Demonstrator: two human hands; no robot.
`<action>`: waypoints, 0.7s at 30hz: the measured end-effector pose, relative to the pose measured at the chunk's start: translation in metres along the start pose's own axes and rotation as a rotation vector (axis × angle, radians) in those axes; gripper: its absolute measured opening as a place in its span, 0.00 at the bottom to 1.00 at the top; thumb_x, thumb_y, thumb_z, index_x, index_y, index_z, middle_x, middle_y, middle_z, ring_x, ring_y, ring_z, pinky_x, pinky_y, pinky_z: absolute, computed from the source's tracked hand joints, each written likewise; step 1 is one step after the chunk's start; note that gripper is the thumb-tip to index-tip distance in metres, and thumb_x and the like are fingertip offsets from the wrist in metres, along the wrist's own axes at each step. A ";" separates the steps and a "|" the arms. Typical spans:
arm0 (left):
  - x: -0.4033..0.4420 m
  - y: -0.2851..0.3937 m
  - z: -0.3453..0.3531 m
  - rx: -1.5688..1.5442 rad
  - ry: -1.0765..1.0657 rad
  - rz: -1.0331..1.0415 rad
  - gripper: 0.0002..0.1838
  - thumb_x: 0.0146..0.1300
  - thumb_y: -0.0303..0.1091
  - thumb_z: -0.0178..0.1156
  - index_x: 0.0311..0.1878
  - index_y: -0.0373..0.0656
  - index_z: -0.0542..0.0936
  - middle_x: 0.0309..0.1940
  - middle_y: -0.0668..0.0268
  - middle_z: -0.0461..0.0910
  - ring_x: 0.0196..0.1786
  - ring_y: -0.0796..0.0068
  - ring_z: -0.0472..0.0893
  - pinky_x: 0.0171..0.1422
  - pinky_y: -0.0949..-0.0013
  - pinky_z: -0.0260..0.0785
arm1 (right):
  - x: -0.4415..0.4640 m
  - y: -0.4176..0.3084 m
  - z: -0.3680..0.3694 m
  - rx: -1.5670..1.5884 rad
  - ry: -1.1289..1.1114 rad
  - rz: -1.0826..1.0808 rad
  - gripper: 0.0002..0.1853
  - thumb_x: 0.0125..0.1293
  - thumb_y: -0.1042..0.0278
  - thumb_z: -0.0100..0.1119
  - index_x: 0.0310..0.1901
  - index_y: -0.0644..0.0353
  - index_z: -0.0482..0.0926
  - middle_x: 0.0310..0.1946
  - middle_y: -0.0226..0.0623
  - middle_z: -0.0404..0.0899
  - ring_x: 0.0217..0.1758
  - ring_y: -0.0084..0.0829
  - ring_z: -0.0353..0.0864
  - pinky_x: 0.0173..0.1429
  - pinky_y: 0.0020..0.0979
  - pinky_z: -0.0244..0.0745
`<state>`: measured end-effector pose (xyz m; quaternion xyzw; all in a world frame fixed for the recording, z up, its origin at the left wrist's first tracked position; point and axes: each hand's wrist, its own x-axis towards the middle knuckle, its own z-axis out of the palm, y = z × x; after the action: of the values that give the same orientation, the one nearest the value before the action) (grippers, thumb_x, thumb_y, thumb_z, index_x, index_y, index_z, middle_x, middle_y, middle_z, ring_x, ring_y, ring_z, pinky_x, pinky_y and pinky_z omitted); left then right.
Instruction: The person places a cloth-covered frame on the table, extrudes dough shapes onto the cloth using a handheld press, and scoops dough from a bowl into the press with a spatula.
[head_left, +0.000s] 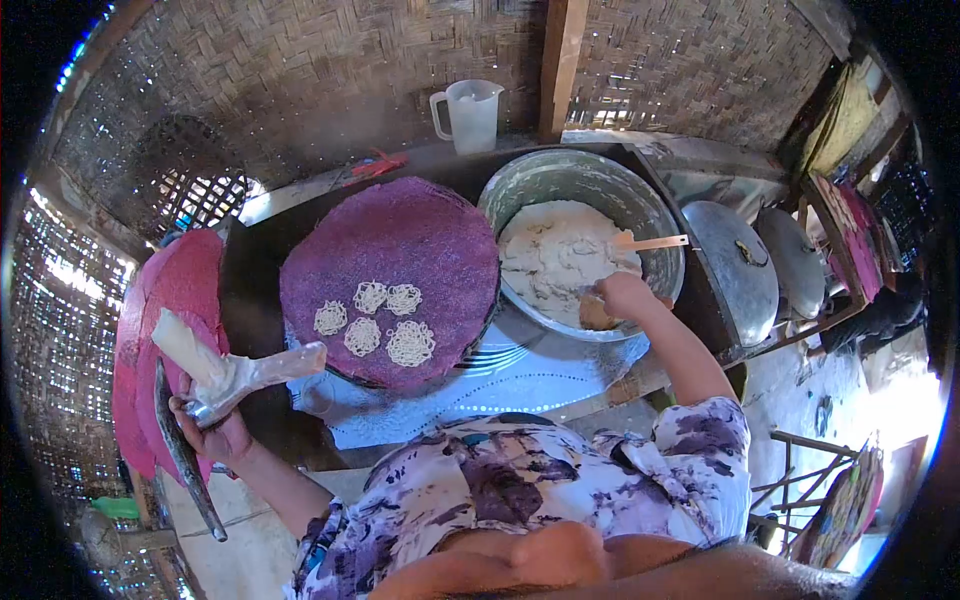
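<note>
Probably a rustic kitchen or small food workshop; woven bamboo walls (350, 70) enclose it, with a wooden post (563, 70); a large metal basin (600, 175) holds pale dough (550, 235); noodle nests (362, 336) lie on a round purple mat (390, 230); a plastic pitcher (474, 115) and domed metal lids (730, 280) are nearby.

- Beyond the right fingers (598, 287): wooden post (562, 70), upright at woven wall (400, 60).
- Left of the left fingers (183, 410): side wall (60, 340), woven, pierced by specks of daylight.
- Between left and right fingers: dark tabletop (255, 310).
- Below the left fingers: pale floor (240, 525).
- Far right of the right fingers: strong glare (910, 395).
</note>
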<state>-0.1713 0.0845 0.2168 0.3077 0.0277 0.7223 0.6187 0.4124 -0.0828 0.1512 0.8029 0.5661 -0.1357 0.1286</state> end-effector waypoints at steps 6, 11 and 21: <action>-0.007 -0.003 0.017 -0.036 -0.131 -0.037 0.09 0.54 0.30 0.56 0.40 0.49 0.73 0.43 0.64 0.62 0.54 0.62 0.64 0.64 0.45 0.48 | 0.003 -0.009 0.011 0.035 0.026 -0.062 0.13 0.45 0.62 0.57 0.33 0.58 0.80 0.31 0.49 0.78 0.38 0.43 0.78 0.43 0.40 0.73; -0.009 0.018 0.013 0.027 -0.184 0.021 0.14 0.48 0.27 0.58 0.37 0.50 0.65 0.42 0.62 0.63 0.47 0.65 0.65 0.61 0.50 0.54 | -0.006 -0.003 0.008 0.221 0.042 -0.113 0.18 0.51 0.52 0.56 0.32 0.60 0.80 0.24 0.47 0.78 0.29 0.42 0.78 0.37 0.38 0.73; -0.046 0.071 0.017 0.529 -0.022 0.276 0.22 0.40 0.31 0.69 0.39 0.42 0.69 0.37 0.63 0.65 0.37 0.67 0.72 0.43 0.64 0.70 | -0.089 0.018 -0.080 0.819 -0.081 0.100 0.19 0.54 0.52 0.59 0.37 0.60 0.81 0.12 0.24 0.66 0.10 0.16 0.62 0.14 0.20 0.58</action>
<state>-0.2229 0.0202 0.2417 0.4672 0.1662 0.7638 0.4132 0.4062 -0.1376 0.2585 0.8084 0.4200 -0.3746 -0.1728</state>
